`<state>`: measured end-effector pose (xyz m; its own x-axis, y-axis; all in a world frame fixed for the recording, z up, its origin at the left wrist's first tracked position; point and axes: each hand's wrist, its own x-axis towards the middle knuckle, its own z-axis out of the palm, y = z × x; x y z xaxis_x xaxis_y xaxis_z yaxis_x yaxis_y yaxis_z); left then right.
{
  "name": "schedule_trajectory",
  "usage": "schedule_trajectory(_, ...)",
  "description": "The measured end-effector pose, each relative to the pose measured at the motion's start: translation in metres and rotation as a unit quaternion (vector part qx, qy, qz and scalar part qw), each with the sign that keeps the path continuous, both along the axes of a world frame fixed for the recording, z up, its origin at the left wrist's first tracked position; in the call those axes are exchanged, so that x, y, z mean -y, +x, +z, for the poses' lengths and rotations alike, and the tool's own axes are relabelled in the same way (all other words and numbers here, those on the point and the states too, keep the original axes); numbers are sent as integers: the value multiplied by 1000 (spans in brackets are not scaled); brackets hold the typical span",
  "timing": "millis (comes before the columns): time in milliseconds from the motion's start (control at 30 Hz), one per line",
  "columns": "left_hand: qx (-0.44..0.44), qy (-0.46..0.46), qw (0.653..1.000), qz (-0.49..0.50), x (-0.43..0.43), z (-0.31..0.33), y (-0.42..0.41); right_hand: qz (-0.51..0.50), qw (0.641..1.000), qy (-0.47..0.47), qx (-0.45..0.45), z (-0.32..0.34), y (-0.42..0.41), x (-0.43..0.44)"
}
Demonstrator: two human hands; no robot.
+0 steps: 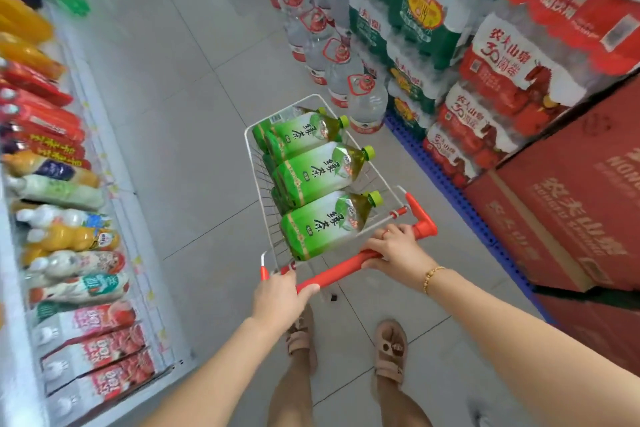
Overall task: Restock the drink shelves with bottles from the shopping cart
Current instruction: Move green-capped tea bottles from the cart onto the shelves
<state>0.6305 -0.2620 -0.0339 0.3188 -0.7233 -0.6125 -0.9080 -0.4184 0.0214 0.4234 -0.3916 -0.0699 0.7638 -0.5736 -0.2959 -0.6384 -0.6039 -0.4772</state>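
Left hand (278, 295) & right hand (394, 248) grip the red handle (339, 270). Best to park shopping cart (255, 180) near drink shelves (119, 191), keeping green tea bottles (318, 170) steady.

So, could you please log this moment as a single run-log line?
phase: at cart in aisle | left hand: grips red handle | right hand: grips red handle | cart: green bottles lying on sides

Bottles (318, 166): green-and-white labels, lime caps | shopping cart (262, 191): white wire, red handle (341, 270) | floor (180, 107): pale grey tiles | right, cartons (571, 218): red, pale lettering | pallet (434, 168): blue | left shelves (114, 184): orange, red, white drinks (52, 128)
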Motion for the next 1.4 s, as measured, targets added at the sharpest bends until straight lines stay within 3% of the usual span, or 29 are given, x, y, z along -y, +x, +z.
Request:
schedule_trajectory(300, 6, -111, 976, 187, 2, -14, 106, 102, 986, -98, 84, -16, 130, 65)
schedule_trajectory(467, 9, -134, 962, 240, 24, -15, 182, 135, 982, -102, 79, -20, 226, 100)
schedule_trajectory(1000, -25, -135, 940, 313, 126, -6, 471, 157, 978, -120, 66, -15, 531, 194)
schedule_trajectory(1400, -38, -102, 925, 363, 253, -8, 683, 167, 975, -127, 72, -22, 742, 317)
